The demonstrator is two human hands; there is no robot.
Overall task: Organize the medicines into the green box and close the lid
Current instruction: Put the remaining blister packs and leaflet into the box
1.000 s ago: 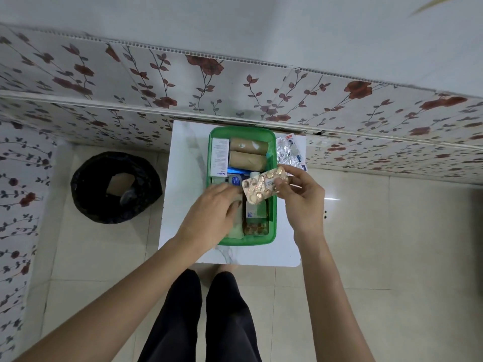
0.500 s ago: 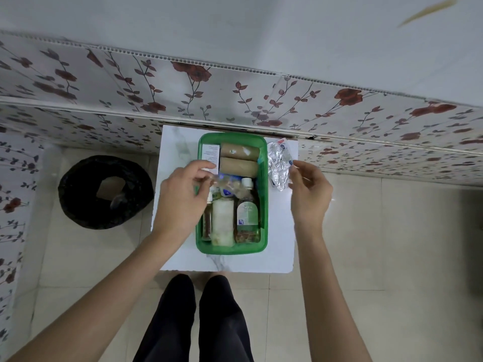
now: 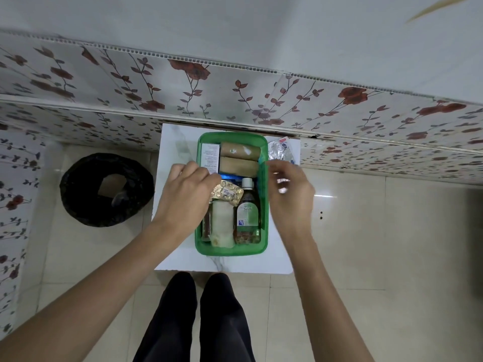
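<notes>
Left hand (image 3: 183, 197) pinches the gold foil blister strip (image 3: 226, 192) into the green plastic box (image 3: 264, 205) (packing step); right hand (image 3: 290, 194), fingers loosely curled, empty; next, the silver blister strips (image 3: 278, 152).

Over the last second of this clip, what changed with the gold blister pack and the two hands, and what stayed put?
The gold foil blister pack passed from the right hand to the left hand, which now lowers it into the green plastic box over the bottles. The right hand let go and drew back to the box's right rim; what it now pinches is unclear. The silver blister strips on the white table stayed.
</notes>
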